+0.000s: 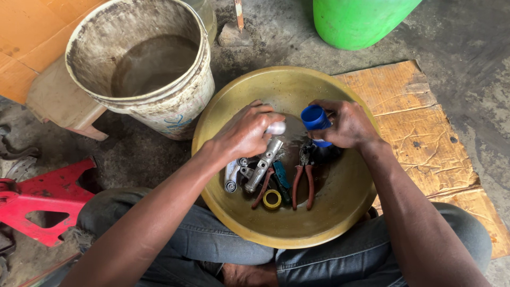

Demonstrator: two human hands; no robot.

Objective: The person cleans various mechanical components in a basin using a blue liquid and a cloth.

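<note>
Basin [340, 212] holds pliers [303, 183]; bucket [180, 106] holds water [154, 64].

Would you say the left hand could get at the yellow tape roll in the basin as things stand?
Probably yes: the yellow tape roll lies uncovered just below the left hand, though that hand already grips a small white part.

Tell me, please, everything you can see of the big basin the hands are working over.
The basin is a wide, round, shallow bowl, dull yellow-green, looking like worn metal or enamel, with a wet, grimy floor. It sits upright against the person's legs, beside the bucket and cardboard. Inside lie pliers, a metal part and a tape roll. The left hand and right hand hover inside it, the right holding a blue cap.
</note>
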